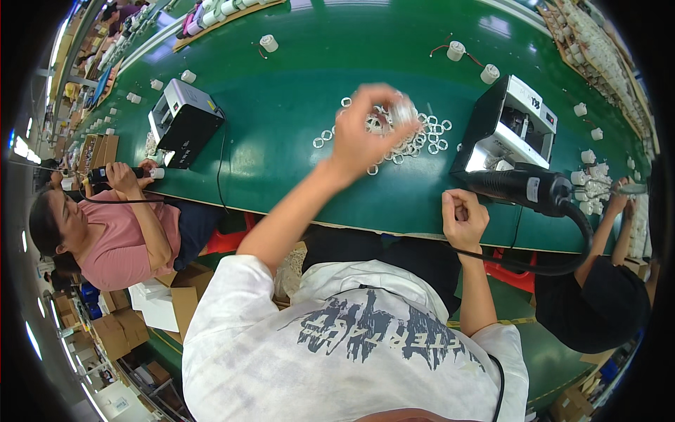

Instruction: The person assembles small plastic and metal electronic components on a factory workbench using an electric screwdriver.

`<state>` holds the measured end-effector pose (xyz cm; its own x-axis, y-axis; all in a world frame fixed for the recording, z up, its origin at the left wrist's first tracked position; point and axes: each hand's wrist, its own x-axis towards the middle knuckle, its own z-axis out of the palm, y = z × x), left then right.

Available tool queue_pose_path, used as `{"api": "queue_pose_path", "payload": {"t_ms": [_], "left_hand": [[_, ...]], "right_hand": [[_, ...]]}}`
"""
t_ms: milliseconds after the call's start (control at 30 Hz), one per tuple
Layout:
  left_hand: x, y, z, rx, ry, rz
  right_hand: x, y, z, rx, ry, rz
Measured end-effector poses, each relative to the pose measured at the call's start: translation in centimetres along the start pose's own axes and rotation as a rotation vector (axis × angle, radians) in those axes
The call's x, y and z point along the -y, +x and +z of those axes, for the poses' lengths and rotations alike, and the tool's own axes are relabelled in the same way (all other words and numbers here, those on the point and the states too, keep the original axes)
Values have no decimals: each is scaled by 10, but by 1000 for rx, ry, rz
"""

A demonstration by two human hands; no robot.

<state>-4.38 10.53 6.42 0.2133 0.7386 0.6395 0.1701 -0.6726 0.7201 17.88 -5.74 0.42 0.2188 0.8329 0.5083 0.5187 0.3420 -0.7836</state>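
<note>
Dark lettering runs in bold across the front of my white shirt (380, 330), partly lost in the folds. A small pale label sits on the black handheld tool (513, 186) beside me, its print too tiny to make out. The black-and-white machine (484, 116) to my right bears dark marks on its white top, and the machine (184, 133) to my left has pale ones on its black side.

The handheld tool stretches across the near end of the right machine, and its thick black cable (585, 235) loops down on my right. White rings (420, 141) lie scattered and heaped on the green table (288, 105) below my left hand (373, 133). Beyond them stand white cylinders (455, 50), some with red wires. A person in pink (126, 246) works on my left, a person in black (598, 302) on my right.

My left forearm slants up over the table; there I pinch a whitish piece (403, 112) between thumb and fingers, above the rings (it is blurred, so its shape escapes me). My right hand (464, 216) is by the table's near edge, fingers curled toward the thumb; whether it grips anything, I can't tell.
</note>
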Motion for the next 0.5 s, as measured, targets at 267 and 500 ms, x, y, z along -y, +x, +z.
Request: {"api": "queue_pose_path", "payload": {"t_ms": [267,500], "left_hand": [[165,101,-9,65,210,-270],[87,70,6,-38,319,-56]], "right_hand": [[3,8,7,189,-169,-86],[3,10,6,188,-181,-27]]}}
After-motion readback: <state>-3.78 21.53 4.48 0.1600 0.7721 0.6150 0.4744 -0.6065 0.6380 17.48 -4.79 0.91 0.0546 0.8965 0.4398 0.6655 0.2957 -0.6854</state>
